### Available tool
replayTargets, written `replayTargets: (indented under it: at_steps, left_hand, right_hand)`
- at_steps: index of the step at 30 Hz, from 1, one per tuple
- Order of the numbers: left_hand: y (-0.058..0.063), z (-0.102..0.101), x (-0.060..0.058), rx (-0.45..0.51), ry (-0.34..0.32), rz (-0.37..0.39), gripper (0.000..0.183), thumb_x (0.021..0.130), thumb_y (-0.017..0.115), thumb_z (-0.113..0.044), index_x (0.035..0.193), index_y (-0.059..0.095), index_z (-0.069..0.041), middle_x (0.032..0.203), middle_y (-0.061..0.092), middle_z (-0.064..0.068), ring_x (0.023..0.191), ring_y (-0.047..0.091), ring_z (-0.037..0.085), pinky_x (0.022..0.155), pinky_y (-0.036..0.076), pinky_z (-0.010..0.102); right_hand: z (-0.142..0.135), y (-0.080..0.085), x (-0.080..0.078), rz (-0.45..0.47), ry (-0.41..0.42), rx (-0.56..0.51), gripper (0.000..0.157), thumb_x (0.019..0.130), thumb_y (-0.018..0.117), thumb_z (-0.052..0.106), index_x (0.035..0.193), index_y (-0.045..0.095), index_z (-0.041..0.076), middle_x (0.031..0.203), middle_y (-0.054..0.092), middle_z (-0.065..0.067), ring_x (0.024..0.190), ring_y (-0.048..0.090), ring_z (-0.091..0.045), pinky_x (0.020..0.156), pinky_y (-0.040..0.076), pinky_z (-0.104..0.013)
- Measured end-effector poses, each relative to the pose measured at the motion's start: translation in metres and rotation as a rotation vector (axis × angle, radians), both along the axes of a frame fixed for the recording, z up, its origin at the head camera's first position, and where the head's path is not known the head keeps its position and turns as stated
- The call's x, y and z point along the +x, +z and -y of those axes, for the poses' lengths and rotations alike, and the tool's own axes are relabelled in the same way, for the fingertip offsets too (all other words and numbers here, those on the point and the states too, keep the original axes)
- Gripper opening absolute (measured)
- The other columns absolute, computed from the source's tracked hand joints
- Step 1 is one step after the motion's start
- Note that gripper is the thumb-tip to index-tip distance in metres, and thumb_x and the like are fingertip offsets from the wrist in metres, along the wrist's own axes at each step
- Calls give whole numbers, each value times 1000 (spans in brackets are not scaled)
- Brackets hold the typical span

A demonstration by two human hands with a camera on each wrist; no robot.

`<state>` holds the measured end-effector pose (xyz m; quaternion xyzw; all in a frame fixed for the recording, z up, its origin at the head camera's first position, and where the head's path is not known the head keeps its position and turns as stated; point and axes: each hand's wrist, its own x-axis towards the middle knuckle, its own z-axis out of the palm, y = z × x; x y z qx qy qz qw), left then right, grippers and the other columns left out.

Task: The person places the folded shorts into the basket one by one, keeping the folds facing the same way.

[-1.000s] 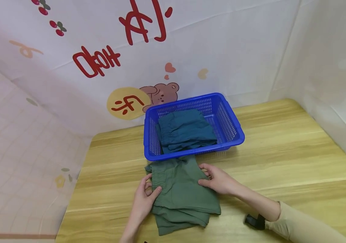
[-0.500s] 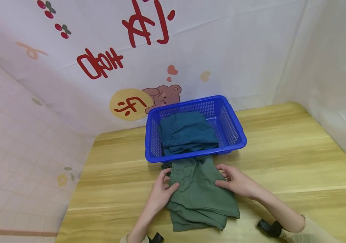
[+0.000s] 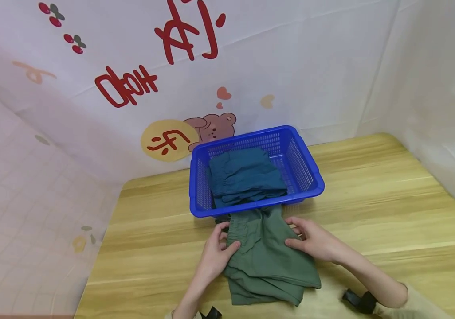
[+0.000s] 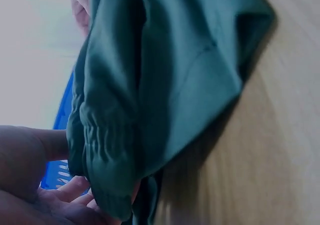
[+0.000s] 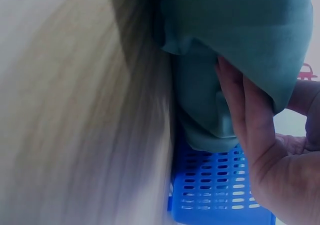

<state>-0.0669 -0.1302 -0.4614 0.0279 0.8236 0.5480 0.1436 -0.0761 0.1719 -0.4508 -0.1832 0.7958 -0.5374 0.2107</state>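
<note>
Folded green shorts [image 3: 271, 261] with a gathered elastic waistband lie in front of the blue basket, their far end tucked close under its near rim. My left hand [image 3: 214, 254] pinches the waistband side, thumb on top and fingers beneath. On the opposite side my right hand [image 3: 313, 241] grips the shorts, thumb above. In the right wrist view, fingers [image 5: 257, 120] reach under the upper layer of cloth. The left wrist view shows the gathered waistband [image 4: 107, 150] by the left hand, with the fabric raised off the table along one edge.
The blue perforated basket [image 3: 317, 188] stands at the back of the wooden table [image 3: 371, 199], near a printed wall sheet [image 3: 323, 79]. Folded dark teal shorts [image 3: 247, 173] fill its left part. A white sheet [image 3: 443, 88] borders the right side.
Both hands have shifted the green shorts to the right along the front of the basket, keeping their grip. Basket and teal shorts stay in place; the head view wavers slightly.
</note>
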Motion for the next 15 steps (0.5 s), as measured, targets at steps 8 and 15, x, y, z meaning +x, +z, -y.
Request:
replayTargets:
  at_steps: [8, 15]
  left_hand:
    - [13, 0, 3, -27, -25, -10, 58, 98, 73, -11, 150, 48, -3, 118, 70, 24, 82, 67, 15, 73, 53, 21]
    - [30, 0, 10, -38, -35, -8, 60, 97, 76, -13, 149, 50, -2, 117, 67, 20, 83, 53, 15, 72, 47, 19]
  right_hand:
    - [0, 12, 4, -11, 23, -22, 54, 101, 69, 17, 143, 49, -12, 121, 78, -18, 102, 71, 5, 80, 59, -21]
    - [-4, 31, 12, -52, 23, 38, 60, 102, 69, 25, 147, 48, -9, 123, 78, -12, 104, 69, 6, 80, 57, -21]
